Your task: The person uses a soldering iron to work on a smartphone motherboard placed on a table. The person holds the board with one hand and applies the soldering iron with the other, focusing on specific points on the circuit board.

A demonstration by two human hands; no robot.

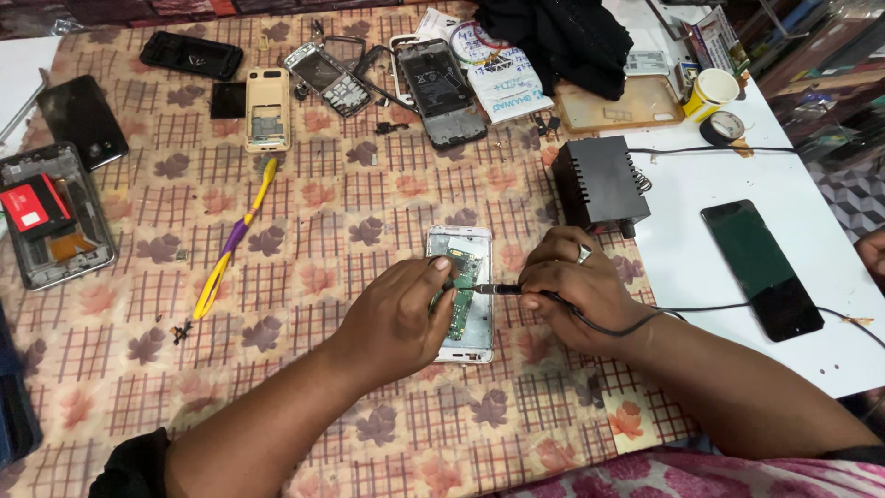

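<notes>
An opened white phone (466,244) with a green circuit board lies on the patterned tablecloth (304,212) at the centre. My left hand (398,312) rests on its left side and presses the board with its fingertips. My right hand (576,286) grips a thin black corded iron (498,289) whose tip points left onto the board. Its black cable (701,309) trails off to the right.
A black power box (599,182) stands just behind my right hand. A dark phone (761,267) lies on the white table at right. Opened phones (441,90), a gold phone (267,109), a yellow and purple tool (232,240) and an opened device (53,214) lie around.
</notes>
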